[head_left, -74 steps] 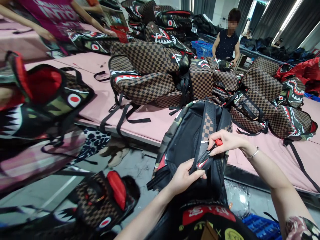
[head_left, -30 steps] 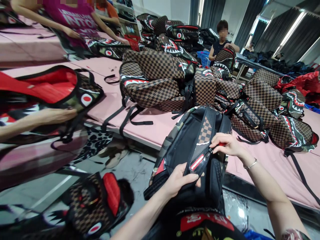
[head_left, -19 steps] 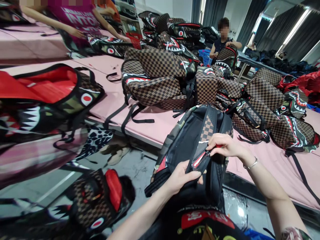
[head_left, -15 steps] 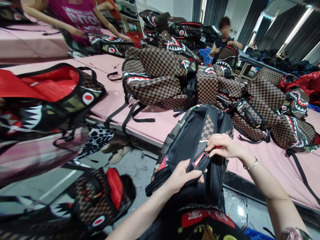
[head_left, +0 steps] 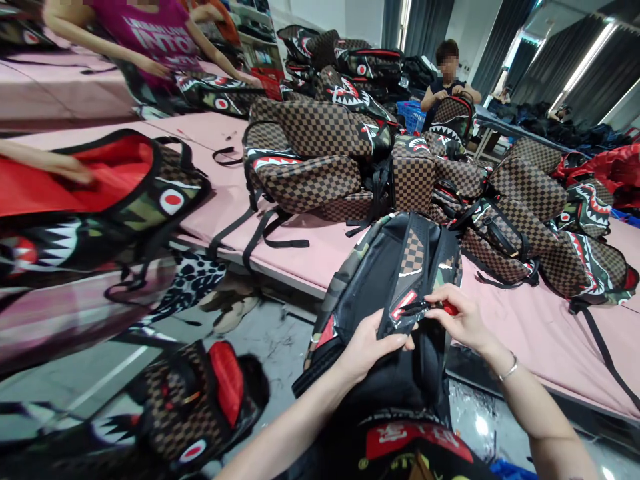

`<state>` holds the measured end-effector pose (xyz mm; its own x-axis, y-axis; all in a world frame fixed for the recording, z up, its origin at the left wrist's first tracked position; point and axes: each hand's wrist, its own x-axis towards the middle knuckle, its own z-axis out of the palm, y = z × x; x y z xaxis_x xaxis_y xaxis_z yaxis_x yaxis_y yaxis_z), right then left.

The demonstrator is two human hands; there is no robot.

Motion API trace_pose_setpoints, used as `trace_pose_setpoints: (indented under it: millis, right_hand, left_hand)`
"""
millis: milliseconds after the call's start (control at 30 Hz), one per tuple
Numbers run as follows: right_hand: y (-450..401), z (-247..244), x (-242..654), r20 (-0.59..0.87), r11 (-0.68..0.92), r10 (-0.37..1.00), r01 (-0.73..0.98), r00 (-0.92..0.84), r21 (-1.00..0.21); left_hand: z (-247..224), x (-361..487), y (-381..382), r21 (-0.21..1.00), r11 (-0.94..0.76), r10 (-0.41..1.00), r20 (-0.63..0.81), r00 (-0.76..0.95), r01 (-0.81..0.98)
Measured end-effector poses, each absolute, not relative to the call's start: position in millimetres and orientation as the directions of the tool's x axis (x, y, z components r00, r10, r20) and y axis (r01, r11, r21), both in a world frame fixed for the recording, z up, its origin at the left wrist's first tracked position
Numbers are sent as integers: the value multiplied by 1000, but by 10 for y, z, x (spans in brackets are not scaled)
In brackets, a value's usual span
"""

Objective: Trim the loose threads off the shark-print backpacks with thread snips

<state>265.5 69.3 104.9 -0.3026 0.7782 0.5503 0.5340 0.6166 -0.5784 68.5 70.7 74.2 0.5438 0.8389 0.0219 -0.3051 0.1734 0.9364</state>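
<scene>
A backpack (head_left: 367,280) stands tilted at the table's edge, its black back side facing me. My left hand (head_left: 373,343) is closed around one of its shoulder straps (head_left: 413,257), which has a checkered patch and a red-and-white mark. My right hand (head_left: 463,317) is closed on small thread snips (head_left: 417,308) with dark blades and a red handle. Their tips lie over the red-and-white mark on the strap, just right of my left hand. Whether the blades touch the strap I cannot tell.
Several checkered backpacks (head_left: 320,177) are piled on the pink table (head_left: 295,263). To the left, a co-worker's hand (head_left: 70,167) reaches into an open red-lined backpack (head_left: 173,200). Another bag (head_left: 185,400) sits low at the left. Two people (head_left: 150,40) (head_left: 447,83) handle bags farther back.
My right hand has moved slightly right and down, and the snips now show over the strap. A co-worker's hand has come into the red-lined backpack at the left.
</scene>
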Motion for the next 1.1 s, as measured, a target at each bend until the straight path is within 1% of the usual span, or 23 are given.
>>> trace_pose_setpoints:
  millis: [100,167,400,567,667,767,900,1000,1100]
  right_hand:
    - [479,933,2650,567,509,815,616,-120,-601]
    - [363,892,2631,585,486,807,652,-80,-582]
    - [227,851,2506,669,554,725,718,-166,-422]
    - [175,823,2413,684,494,709,812,-170,-310]
    - [150,800,2402,688,471,695,856,-210,-214]
    - [153,772,2423,685,463,680,878,-263,-123]
    - [176,743,2456,682,455,661,890,-313,-32]
    - [186,737,2456,685,456,646,890,-336,6]
    - [186,739,2429,692,451,648,893,-318,-12]
  left_hand:
    - [742,744,701,927,188,858,6,514,-324]
    - [741,780,697,920,200,867,-5,499,-338]
    - [774,840,704,912,221,880,-34,475,-345]
    - [751,857,708,926,214,896,-59,440,-311]
    - [728,878,711,941,200,907,-73,414,-271]
    - [707,902,714,957,172,913,-66,403,-233]
    - [671,919,715,965,151,913,-52,405,-216]
    - [637,923,718,970,132,916,-41,400,-203]
    - [604,933,730,976,117,915,-35,402,-182]
